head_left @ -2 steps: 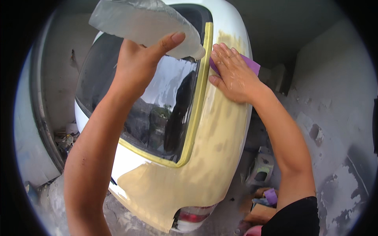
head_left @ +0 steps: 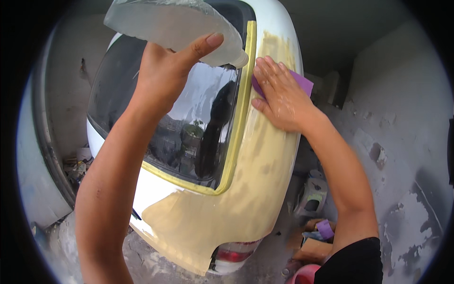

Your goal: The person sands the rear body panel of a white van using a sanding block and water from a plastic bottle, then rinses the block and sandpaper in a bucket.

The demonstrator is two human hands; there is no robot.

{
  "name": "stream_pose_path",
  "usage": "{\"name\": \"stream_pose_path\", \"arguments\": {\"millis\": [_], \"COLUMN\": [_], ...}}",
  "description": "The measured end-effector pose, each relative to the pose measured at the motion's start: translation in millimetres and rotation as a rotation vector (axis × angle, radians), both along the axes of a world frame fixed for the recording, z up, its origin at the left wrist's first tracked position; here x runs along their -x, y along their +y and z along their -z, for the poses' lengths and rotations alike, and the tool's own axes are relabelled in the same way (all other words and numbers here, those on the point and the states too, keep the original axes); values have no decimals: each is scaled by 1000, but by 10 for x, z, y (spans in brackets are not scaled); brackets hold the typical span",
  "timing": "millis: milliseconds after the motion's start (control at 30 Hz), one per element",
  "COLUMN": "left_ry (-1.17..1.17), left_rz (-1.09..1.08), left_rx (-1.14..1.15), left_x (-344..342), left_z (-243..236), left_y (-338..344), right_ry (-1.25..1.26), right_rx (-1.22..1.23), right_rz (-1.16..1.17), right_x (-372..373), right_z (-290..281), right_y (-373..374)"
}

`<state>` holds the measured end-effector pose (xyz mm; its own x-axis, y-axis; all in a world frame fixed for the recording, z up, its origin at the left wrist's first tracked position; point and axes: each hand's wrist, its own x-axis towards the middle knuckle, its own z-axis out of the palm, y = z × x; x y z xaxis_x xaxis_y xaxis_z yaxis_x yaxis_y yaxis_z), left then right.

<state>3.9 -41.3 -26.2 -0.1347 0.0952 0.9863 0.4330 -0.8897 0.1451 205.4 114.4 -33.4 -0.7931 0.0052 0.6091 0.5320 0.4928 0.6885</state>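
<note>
My left hand (head_left: 168, 64) is wrapped round a translucent plastic bottle (head_left: 172, 26), tipped so its narrow mouth points down to the right. That mouth is beside the yellow masking tape (head_left: 247, 85) edging the dark rear window (head_left: 189, 120) of a white car. Just right of the tape, my right hand (head_left: 283, 97) lies wet and flat, pressing a purple sheet of sandpaper (head_left: 302, 84) against the car's rear pillar. Most of the sheet is hidden under my palm. Beige filler or primer (head_left: 227, 217) covers the panel below, with darker wet streaks.
Below the panel sits a red and white tail light (head_left: 233, 255). On the floor to the right are an open cardboard box (head_left: 314, 248) with a purple piece in it, a pink container (head_left: 306, 273) and a grey-white plastic part (head_left: 312, 196). A peeling wall (head_left: 397, 142) stands at right.
My right hand has slid slightly down the pillar toward me with the sandpaper. The bottle stays tipped in my left hand, and the whole view has shifted a little.
</note>
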Motion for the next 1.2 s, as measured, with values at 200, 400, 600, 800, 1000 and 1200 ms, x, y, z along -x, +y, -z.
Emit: {"name": "stream_pose_path", "arguments": {"millis": [200,400,600,800,1000,1200], "left_ry": [-117,-94,-10,-73,-119,-105], "left_rz": [102,165,140,73,120,238], "left_rx": [207,222,233,282,211,261], "left_x": [8,70,186,230,299,489], "left_z": [131,293,407,462,565,662], "left_y": [-254,-330,-358,-269,-356,-387], "right_ry": [-4,-132,-38,97,675,1014], "right_rx": [146,292,204,271,1088,1263], "right_rz": [-60,47,-7,-94,-618,-477], "right_x": [-84,-200,-211,-287,-503,-106], "right_z": [814,1615,1187,137,66,524], "right_y": [-459,-960,-638,-479,-1035,-979]}}
